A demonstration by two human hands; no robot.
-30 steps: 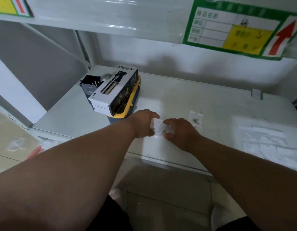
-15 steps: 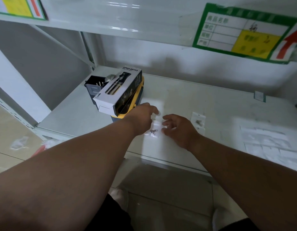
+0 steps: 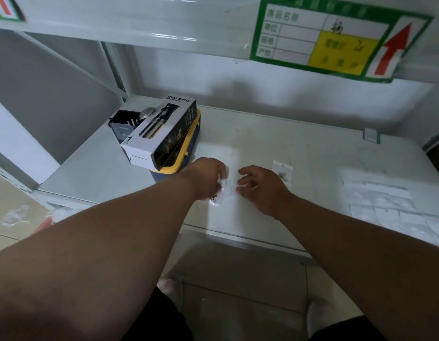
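Note:
A small clear plastic bag (image 3: 223, 193) with tiny metal parts inside lies at the front of the white shelf (image 3: 250, 148). My left hand (image 3: 208, 177) has its fingers curled over the bag's left end and pinches it. Just right of the bag, my right hand (image 3: 261, 188) hovers with relaxed, spread fingers, its thumb tip close to the bag's right edge. A second small bag (image 3: 283, 171) of the same kind lies flat on the shelf beyond my right hand.
A white and black spray bottle box (image 3: 161, 131) rests on a yellow and blue container (image 3: 190, 146) at the left, with a black holder (image 3: 121, 121) behind it. White label sheets (image 3: 386, 203) cover the right side. An upper shelf with a green sign (image 3: 336, 38) hangs overhead.
One second ago both hands held the bag. Then it lay on the shelf between open hands. Now my left hand pinches it again and my right hand stays off it.

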